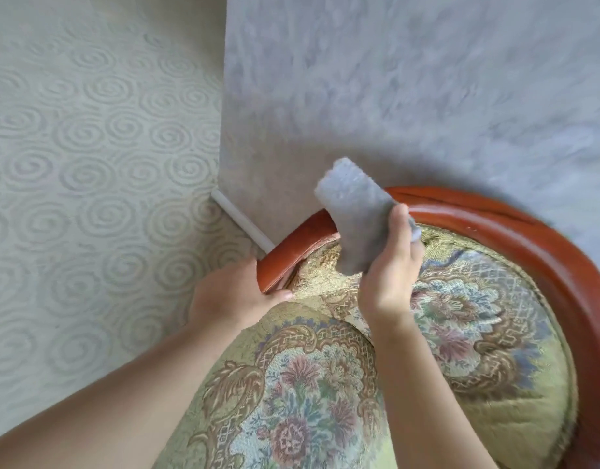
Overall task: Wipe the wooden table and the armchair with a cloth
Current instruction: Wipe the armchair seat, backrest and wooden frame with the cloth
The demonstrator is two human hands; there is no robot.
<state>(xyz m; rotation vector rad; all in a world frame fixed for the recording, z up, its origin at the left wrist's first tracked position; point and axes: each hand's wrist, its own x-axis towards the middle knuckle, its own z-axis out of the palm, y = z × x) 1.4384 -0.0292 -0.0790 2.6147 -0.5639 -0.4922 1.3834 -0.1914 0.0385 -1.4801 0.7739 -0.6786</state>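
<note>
Pale carpet (88,198) with a raised swirl pattern meets a mottled grey wall (393,96) in the corner, and a white skirting strip (239,221) runs along the foot of that wall down to the armchair (461,333). The armchair stands against the wall, its curved red-brown wooden rim (528,238) arching round a cushioned back and seat in yellow-green floral tapestry.

The person's left hand (231,296) grips the near end of the rim on the carpet side, with the thumb lying across the inner face of the wood and the fingers wrapped behind it out of sight. The right hand (390,275) is raised above the chair's upholstery, just inside the rim, and holds a folded grey cloth (356,214) pinched between thumb and fingers. The cloth stands up from that hand, tilted toward the wall, its upper end level with the top of the rim; whether it touches the wood is unclear.
</note>
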